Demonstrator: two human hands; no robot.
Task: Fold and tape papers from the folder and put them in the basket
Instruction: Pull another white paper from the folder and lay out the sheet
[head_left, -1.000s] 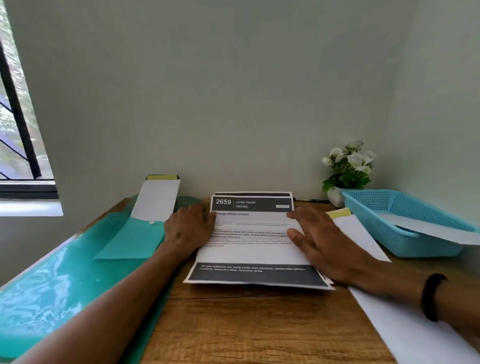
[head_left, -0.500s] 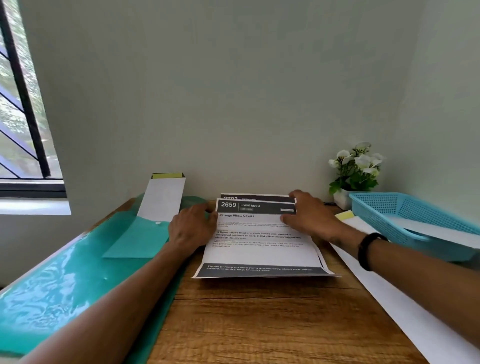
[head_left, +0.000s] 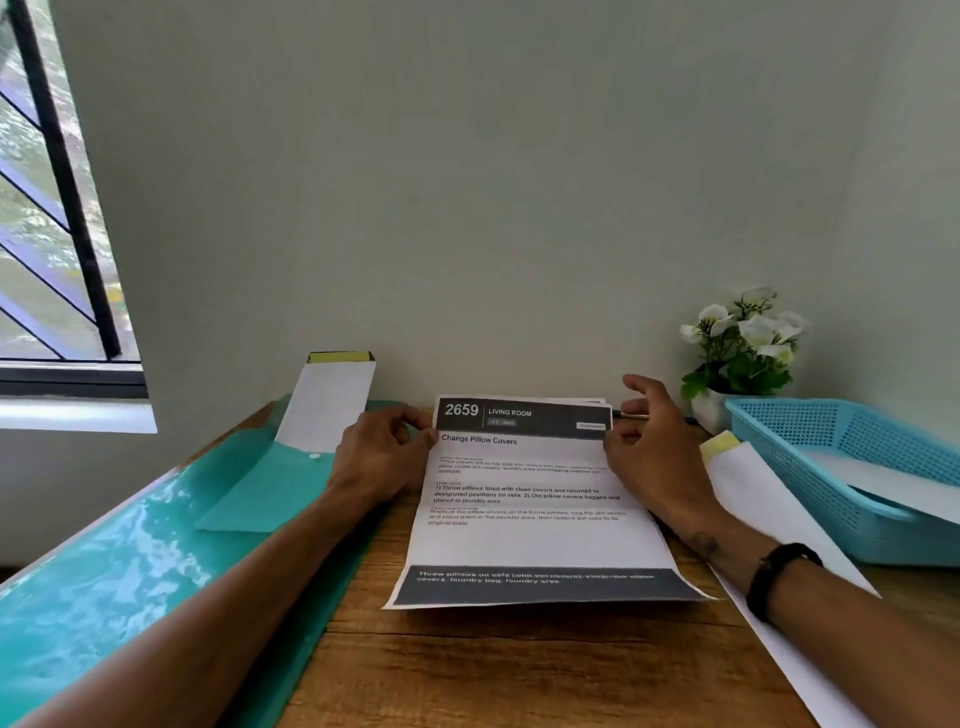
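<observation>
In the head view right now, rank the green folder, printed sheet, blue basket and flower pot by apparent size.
1. green folder, though nearness inflates it
2. printed sheet
3. blue basket, cut off at the frame edge, so unsure against the sheet
4. flower pot

Your printed paper (head_left: 530, 499) lies mid-desk (head_left: 519, 670), its far end toward the back edge. The folder (head_left: 156, 545) lies along the left edge; the basket (head_left: 852, 467) sits at the right edge, the plant (head_left: 743, 348) behind it in the back-right corner.

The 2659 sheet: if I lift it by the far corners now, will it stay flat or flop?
Probably flop: the 2659 sheet is thin, and its near edge already curls off the table. It looks light, so it may slide on the sheets beneath. The left hand pinches a far corner; the right hand only touches the edge.
</observation>
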